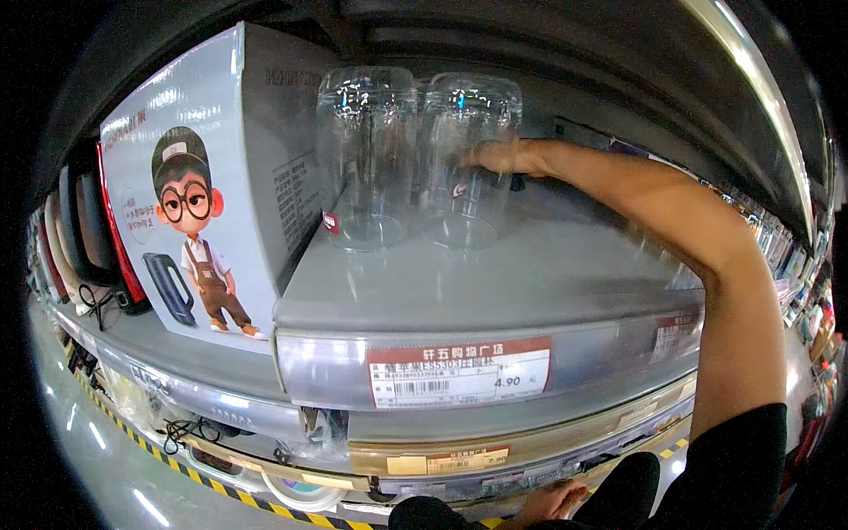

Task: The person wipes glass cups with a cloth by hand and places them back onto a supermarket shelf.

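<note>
Two clear drinking glasses stand side by side on a grey shelf (pixel 371 291), apparently mouth down. The left glass (pixel 368 152) has a small red label low on its side; the right glass (pixel 464 199) also bears a small label. My right arm reaches in from the right, and my right hand (pixel 500 156) is at the far right side of the right glass. Its fingers are partly seen through the glass, so whether they grip anything is unclear. Low in the view, below the shelf edge, my left hand (pixel 553 498) is partly hidden beside my dark clothing.
A tall printed kettle box (pixel 192 218) stands left of the glasses. A price label (pixel 460 373) is on the shelf's front rail. Dark appliances (pixel 89 225) are farther left. Lower shelves and a floor with yellow-black tape (pixel 212 485) lie below. A bright strip light (pixel 762 86) runs overhead.
</note>
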{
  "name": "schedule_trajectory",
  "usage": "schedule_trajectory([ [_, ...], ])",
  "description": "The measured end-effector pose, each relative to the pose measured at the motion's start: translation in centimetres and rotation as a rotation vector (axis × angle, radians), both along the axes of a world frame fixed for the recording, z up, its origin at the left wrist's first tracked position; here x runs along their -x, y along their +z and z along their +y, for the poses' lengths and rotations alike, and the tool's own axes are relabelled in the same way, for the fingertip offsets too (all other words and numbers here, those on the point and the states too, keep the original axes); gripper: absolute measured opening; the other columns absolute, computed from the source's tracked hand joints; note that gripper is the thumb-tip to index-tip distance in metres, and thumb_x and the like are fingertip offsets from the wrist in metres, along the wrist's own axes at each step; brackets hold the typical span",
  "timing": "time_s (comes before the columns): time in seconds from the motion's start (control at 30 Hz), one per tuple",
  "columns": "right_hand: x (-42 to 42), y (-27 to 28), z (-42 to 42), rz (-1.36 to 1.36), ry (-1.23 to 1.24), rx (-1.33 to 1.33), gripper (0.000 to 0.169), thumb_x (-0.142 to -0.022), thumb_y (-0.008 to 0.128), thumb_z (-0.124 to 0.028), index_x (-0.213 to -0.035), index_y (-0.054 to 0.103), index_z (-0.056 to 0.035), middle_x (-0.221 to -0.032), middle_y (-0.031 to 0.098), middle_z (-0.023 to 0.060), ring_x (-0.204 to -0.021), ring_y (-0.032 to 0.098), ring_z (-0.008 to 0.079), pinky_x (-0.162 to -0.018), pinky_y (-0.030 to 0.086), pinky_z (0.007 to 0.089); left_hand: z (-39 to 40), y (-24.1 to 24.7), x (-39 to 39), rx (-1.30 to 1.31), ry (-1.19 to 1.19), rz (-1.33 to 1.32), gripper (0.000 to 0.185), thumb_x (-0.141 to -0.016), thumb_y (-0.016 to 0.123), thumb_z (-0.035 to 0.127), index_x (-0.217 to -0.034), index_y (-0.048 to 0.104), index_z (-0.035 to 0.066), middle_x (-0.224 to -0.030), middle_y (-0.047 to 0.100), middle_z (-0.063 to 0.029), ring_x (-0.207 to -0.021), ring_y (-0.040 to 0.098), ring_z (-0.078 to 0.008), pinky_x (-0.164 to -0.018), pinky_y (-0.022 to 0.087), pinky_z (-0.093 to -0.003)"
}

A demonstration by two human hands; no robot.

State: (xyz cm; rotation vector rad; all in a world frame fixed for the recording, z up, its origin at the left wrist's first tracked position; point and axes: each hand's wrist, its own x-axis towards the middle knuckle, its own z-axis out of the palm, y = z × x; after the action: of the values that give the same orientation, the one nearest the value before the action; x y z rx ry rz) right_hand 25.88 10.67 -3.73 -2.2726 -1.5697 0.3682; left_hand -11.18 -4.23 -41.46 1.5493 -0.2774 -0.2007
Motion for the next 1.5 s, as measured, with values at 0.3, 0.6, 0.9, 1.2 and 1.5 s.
schedule_trajectory([
  [0.3,6.7,0.9,-2.2,-0.071,-0.042,0.045,0.050,-0.094,0.042,-0.039,-0.130,0.047,-0.0053,-0.139,0.041,0.0127,-0.130,0.035,0.0251,-0.109,0.024,0.0352,0.4,-1.4,-1.2,-0.191,-0.010,-0.309,0.033,-0.097,0.039,0.033,-0.118,0.048,0.009,-0.094,0.065,-0.0130,-0.082,0.066,-0.0305,-0.068,0.052,-0.0382],
  [0.6,9.7,1.7,-4.1,-0.209,-0.113,0.102,0.045,-0.094,0.043,-0.032,-0.124,0.050,0.0004,-0.131,0.048,0.0158,-0.121,0.043,0.0259,-0.103,0.030,0.0337,0.0,-0.1,-0.8,-0.237,0.006,-0.268,0.027,-0.096,0.044,0.031,-0.102,0.054,0.006,-0.087,0.064,-0.0131,-0.071,0.063,-0.0332,-0.060,0.050,-0.0425],
  [0.9,14.7,2.3,-8.9,-0.166,0.063,-0.002,0.043,-0.087,0.048,-0.030,-0.114,0.057,0.0016,-0.132,0.044,0.0164,-0.125,0.037,0.0284,-0.103,0.029,0.0325,-1.1,-1.3,-0.3,-0.487,0.106,-0.529,0.030,-0.095,0.042,0.035,-0.098,0.053,0.007,-0.085,0.062,-0.0148,-0.070,0.062,-0.0332,-0.057,0.050,-0.0430],
  [1.2,17.8,2.9,-11.2,-0.192,0.153,0.007,0.044,-0.060,0.058,-0.016,-0.097,0.060,0.0069,-0.130,0.047,0.0152,-0.116,0.046,0.0289,-0.096,0.036,0.0321,-0.7,-0.2,-0.4,-0.631,-0.099,-0.281,0.029,-0.091,0.046,0.029,-0.112,0.050,0.009,-0.103,0.058,-0.0196,-0.088,0.060,-0.0386,-0.074,0.049,-0.0482],
  [1.5,19.3,3.6,-13.2,0.126,-0.018,-0.140,0.037,-0.051,0.053,-0.003,-0.084,0.065,0.0081,-0.107,0.063,0.0124,-0.093,0.057,0.0199,-0.084,0.043,0.0261,-1.4,-2.1,-0.2,-0.685,0.133,-0.582,0.030,-0.094,0.044,0.034,-0.092,0.050,0.005,-0.080,0.060,-0.0142,-0.069,0.061,-0.0343,-0.054,0.050,-0.0437],
])
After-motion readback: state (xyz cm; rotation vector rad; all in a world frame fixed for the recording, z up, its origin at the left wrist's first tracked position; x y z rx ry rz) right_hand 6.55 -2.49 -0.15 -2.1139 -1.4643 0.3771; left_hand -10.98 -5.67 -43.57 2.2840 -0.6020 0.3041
